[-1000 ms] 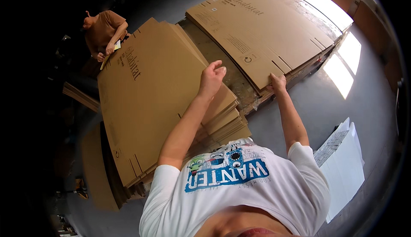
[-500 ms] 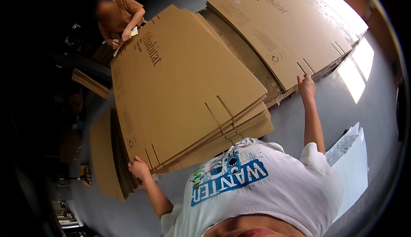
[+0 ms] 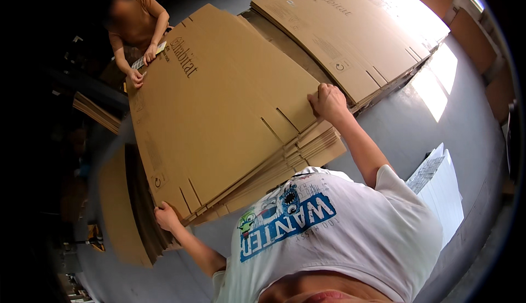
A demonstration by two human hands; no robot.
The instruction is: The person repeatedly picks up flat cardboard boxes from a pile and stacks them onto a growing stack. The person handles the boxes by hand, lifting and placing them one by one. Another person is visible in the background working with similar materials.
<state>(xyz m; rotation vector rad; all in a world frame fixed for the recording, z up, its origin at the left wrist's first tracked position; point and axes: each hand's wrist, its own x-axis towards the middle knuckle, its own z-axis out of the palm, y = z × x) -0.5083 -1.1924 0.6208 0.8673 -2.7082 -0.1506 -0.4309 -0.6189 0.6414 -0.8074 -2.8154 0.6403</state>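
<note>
On the grey concrete floor [image 3: 416, 122], both hands' fingers grip the top flattened cardboard sheet [image 3: 219, 111]: left hand [image 3: 166, 216], right hand [image 3: 327, 101].

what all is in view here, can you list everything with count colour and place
top flattened brown cardboard box sheet: one, brown, lying on the near stack, gripped at two corners
near stack of flattened cardboard boxes: one, brown, centre, under the top sheet
far stack of flattened cardboard boxes: one, brown, upper right
white flat sheets: a few, white, on the floor at right
grey floor: one, grey, around the stacks
co-worker in a brown shirt: one, upper left
left hand: on the sheet's lower left corner
right hand: on the sheet's right edge
</note>
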